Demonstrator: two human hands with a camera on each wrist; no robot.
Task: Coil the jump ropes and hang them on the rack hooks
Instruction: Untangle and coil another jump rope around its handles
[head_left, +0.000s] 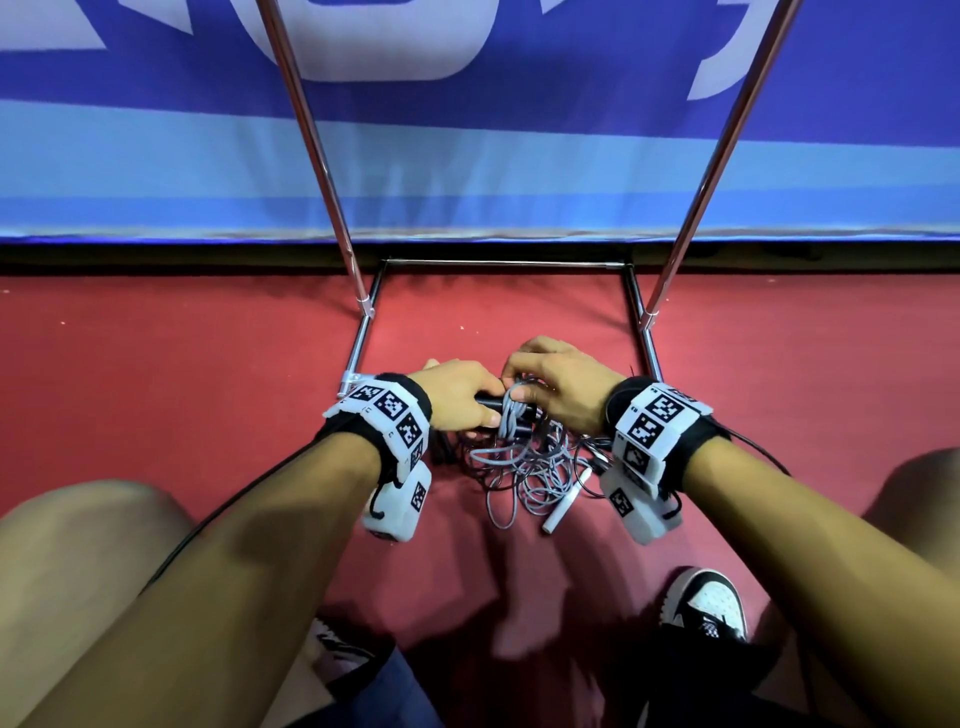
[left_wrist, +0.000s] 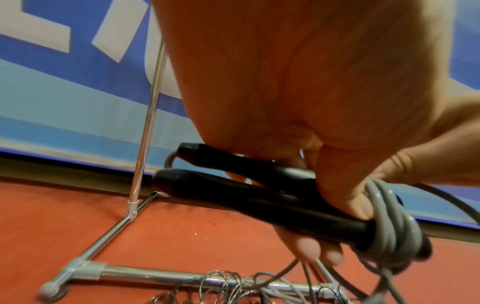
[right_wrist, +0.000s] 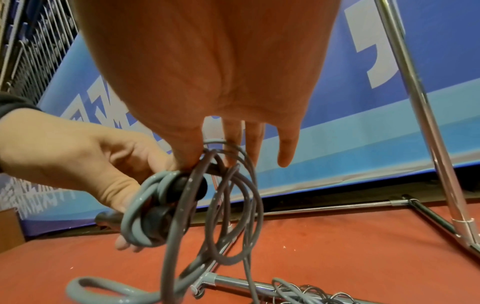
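Red floor (head_left: 208, 364): L hand (head_left: 457, 395) clenches black handles (left_wrist: 259, 197); R hand (head_left: 561, 384) pinches grey rope (right_wrist: 233, 185).

Even, fairly bright indoor light fills all 3 views, and the colours are strongly saturated. In the head view, soft blurred shadows of the arms fall on the red floor (head_left: 208, 364) toward the person. Thin highlights run down the chrome rack (head_left: 311, 140) poles. The wide lenses bend straight lines near the edges. In both wrist views the palm closest to the lens is soft and orange-tinted, and the banner (left_wrist: 64, 98) lettering behind is slightly smeared.
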